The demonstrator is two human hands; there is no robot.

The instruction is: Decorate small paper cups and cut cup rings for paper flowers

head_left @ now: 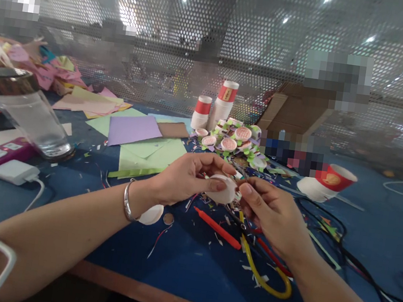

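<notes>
My left hand [203, 176] pinches a round white paper piece [224, 193], like the base of a paper cup, with the thumb on its face. Just right of its edge, my right hand [266, 206] has thumb and fingers pressed together; what they grip, if anything, is too small to make out. Below the hands lie a red marker [218, 227] and a tool with a yellow looped handle [263, 275], partly covered by my right hand. Another white cup piece [151, 215] rests by my left wrist, next to a small brown disc [168, 218].
Behind the hands are a heap of small printed discs with green and purple tabs [229, 144], stacked paper cups [222, 107], and coloured paper sheets [134, 127]. A glass bottle [37, 119] and power strip [0, 156] stand left; cups [331, 180] and black cables [340, 248] lie right.
</notes>
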